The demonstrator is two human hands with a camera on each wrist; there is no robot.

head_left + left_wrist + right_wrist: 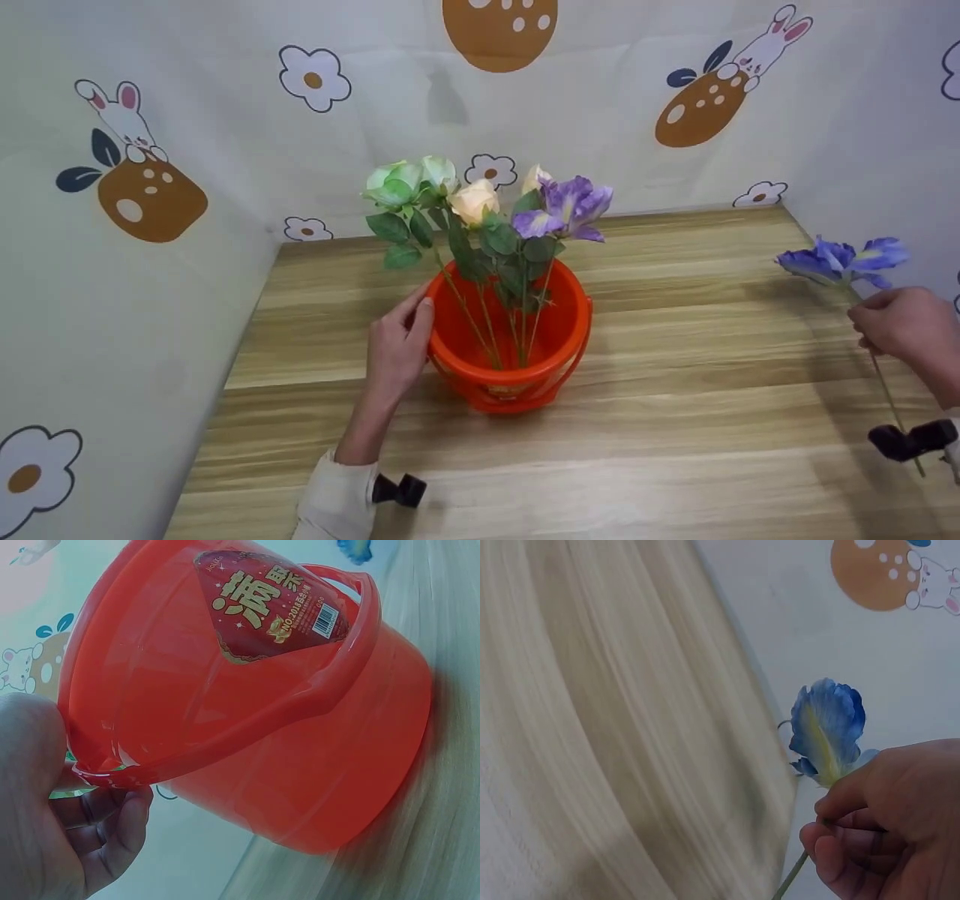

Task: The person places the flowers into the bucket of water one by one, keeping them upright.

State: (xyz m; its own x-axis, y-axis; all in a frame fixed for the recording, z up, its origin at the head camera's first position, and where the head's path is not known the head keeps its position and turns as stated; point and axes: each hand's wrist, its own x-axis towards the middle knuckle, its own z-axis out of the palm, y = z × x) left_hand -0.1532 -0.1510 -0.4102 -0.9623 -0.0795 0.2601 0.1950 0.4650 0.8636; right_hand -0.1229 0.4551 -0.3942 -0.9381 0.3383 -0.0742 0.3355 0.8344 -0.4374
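An orange-red plastic bucket (576, 319) stands on the wooden table, with several artificial flowers leaning in it. Among them are pale green roses (395, 185), peach roses (475, 201) and a purple iris (574, 206). My left hand (397, 349) grips the bucket's left rim; the left wrist view shows its curled fingers outside, by the end of the bucket's handle (300, 701). Far to the right, my right hand (907, 322) pinches the stem of a blue iris (832, 259) just under the bloom. Its stem (889, 394) slants down below the hand.
Light wood-grain table (690, 450) spreads around the bucket. Pale printed cloth walls (390, 82) with rabbits and flowers rise at its back, left and right edges. A label (274, 611) is stuck on the bucket's side. Black wrist mounts (399, 490) sit at both sleeves.
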